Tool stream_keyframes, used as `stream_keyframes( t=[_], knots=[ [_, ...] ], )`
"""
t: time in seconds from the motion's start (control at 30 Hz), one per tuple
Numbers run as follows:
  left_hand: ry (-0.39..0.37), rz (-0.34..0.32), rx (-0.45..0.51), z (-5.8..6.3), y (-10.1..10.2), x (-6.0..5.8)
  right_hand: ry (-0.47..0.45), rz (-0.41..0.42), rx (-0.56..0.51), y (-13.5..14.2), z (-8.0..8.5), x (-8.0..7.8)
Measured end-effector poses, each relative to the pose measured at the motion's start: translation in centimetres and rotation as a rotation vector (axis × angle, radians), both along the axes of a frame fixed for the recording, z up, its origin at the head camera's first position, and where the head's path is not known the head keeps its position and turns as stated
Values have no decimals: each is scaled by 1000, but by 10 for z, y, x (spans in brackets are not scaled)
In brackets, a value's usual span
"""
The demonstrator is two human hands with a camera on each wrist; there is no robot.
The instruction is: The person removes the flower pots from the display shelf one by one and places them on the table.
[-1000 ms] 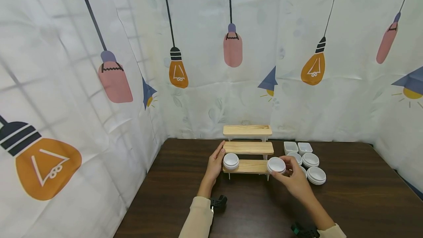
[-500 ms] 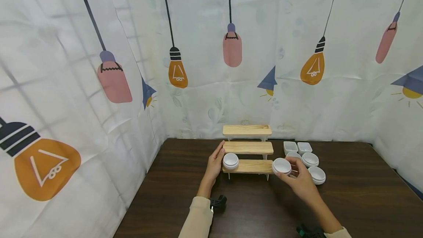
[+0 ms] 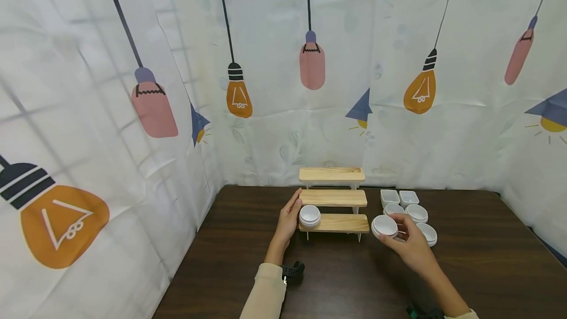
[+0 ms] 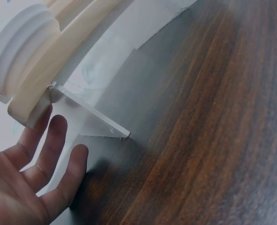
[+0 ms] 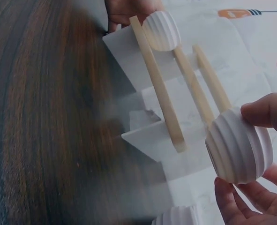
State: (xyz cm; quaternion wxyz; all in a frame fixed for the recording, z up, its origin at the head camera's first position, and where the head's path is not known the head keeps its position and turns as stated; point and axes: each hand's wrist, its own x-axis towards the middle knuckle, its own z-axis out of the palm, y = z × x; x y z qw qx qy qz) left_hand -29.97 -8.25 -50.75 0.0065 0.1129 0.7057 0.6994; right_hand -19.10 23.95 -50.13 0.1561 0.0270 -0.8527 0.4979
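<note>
My right hand point(image 3: 414, 247) pinches a round white ribbed bowl point(image 3: 384, 226) between thumb and fingers, just off the right end of a three-tier wooden stand point(image 3: 341, 222). The right wrist view shows this bowl point(image 5: 239, 147) tilted in the grip, clear of the lowest plank point(image 5: 159, 89). A similar white bowl point(image 3: 309, 216) sits on the left end of the lowest tier. My left hand point(image 3: 287, 220) is at the stand's left side; in the left wrist view its loosely bent fingers point(image 4: 51, 145) lie by the plank's end, below that bowl point(image 4: 23, 51).
Right of the stand, round white bowls point(image 3: 416, 213) and two square white dishes point(image 3: 408, 197) are grouped on the dark wood table point(image 3: 336, 279). A patterned white curtain point(image 3: 274, 137) hangs behind and to the left. Clear supports point(image 4: 91, 108) hold up the planks.
My right hand has drawn the white bowl rightward, from the lowest tier's right end to beyond it. The left hand and the bowl beside it stay in place.
</note>
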Motion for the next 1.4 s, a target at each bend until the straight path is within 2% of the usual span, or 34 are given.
stream_keyframes(
  t=[0.67,1.4],
  knots=[
    [-5,-3,-2,1,0,1,-8,-4,33,18,-3,11],
    [-7,-18,-7,2,-2,0,-65,-55,100,41,-11,23]
  ],
)
